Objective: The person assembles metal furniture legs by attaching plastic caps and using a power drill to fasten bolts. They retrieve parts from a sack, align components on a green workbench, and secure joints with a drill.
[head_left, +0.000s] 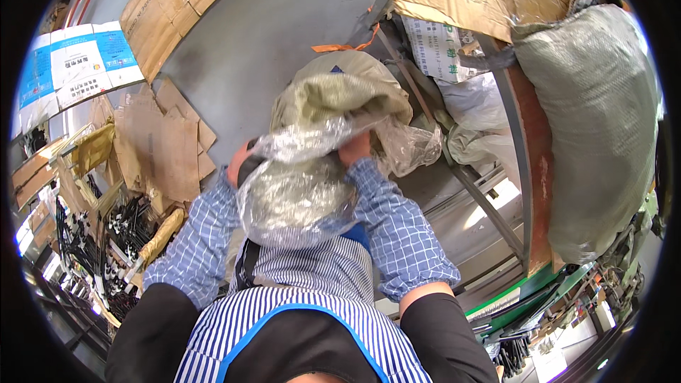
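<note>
Bright, plastic (294, 198) glinting; edges bowed, black-rimmed

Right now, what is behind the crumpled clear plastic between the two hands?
Behind the clear plastic, a beige woven sack with a rumpled top shows; its near side is covered and cannot be seen.

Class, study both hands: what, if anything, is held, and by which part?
Clear plastic, apparently, at its upper left side by the left hand and upper right by the right hand; the exact grip is hidden.
</note>
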Motion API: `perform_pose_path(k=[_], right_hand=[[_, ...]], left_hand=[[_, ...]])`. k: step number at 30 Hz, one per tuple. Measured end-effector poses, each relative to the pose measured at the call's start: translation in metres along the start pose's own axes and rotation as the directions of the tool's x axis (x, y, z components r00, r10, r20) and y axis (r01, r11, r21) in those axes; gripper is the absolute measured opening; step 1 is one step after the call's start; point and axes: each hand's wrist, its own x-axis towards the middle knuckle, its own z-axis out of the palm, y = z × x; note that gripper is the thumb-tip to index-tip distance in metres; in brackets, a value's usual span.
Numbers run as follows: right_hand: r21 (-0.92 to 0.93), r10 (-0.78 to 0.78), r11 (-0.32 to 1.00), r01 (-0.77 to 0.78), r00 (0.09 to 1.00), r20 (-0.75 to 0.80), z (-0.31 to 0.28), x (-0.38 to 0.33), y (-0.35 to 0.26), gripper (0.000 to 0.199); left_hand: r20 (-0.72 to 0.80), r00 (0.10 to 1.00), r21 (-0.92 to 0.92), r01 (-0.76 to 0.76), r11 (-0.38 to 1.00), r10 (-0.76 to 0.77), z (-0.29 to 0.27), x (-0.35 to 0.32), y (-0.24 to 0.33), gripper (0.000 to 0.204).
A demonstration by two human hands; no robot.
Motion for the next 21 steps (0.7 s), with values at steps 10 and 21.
perform_pose_path(k=[10, 21], right_hand=[[0.165, -0.142, 0.986, -0.005, 0.491, 0.86, -0.074, -0.045, -0.056, 0.054], [0.86, 0.474, 0.387, -0.332, 0.872, 0.123, -0.113, 0.116, 0.082, 0.032]], left_hand=[[0.129, 0.985, -0.361, 0.157, 0.919, -0.117, -0.047, -0.087, -0.024, 0.036], [0.568, 0.545, 0.029, 0.735, 0.677, -0.616, 0.07, -0.132, -0.138, 0.054]])
